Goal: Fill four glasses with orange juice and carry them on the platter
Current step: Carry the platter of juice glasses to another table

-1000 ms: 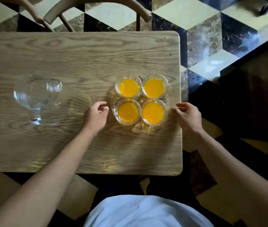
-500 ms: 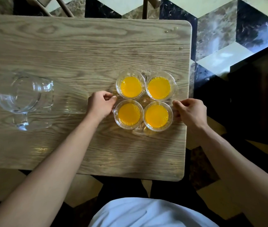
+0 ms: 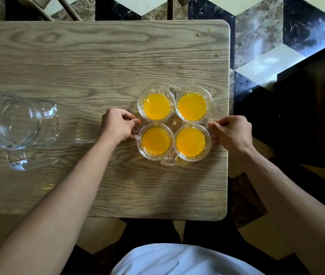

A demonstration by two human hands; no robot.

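Glasses of orange juice, four in all (image 3: pixel 156 106) (image 3: pixel 192 106) (image 3: pixel 155 141) (image 3: pixel 191 142), stand filled in a tight two-by-two cluster on the clear glass platter (image 3: pixel 172 162), which sits on the wooden table (image 3: pixel 98 62) close to its right edge. The filling part of the task therefore looks finished, and the clear pitcher (image 3: pixel 21 126) at the left of the table appears empty. What remains, judging from this view, is the lift and the carry: the platter seems to rest on the wood, with no sign yet that it has left the surface. The left hand (image 3: pixel 118 125) has its fingers curled at the platter's left rim, thumb and fingertips pinching the edge between the two left glasses. The right hand (image 3: pixel 230 131) is curled in the same way at the right rim, gripping the edge beside the two right glasses. Compared with a second ago, both hands have closed in: then they hovered loosely curled a little way off either side of the platter, touching nothing, and half a second ago they had just reached the rim. The glasses and pitcher appear not to have shifted on the table; the camera has leaned in slightly.
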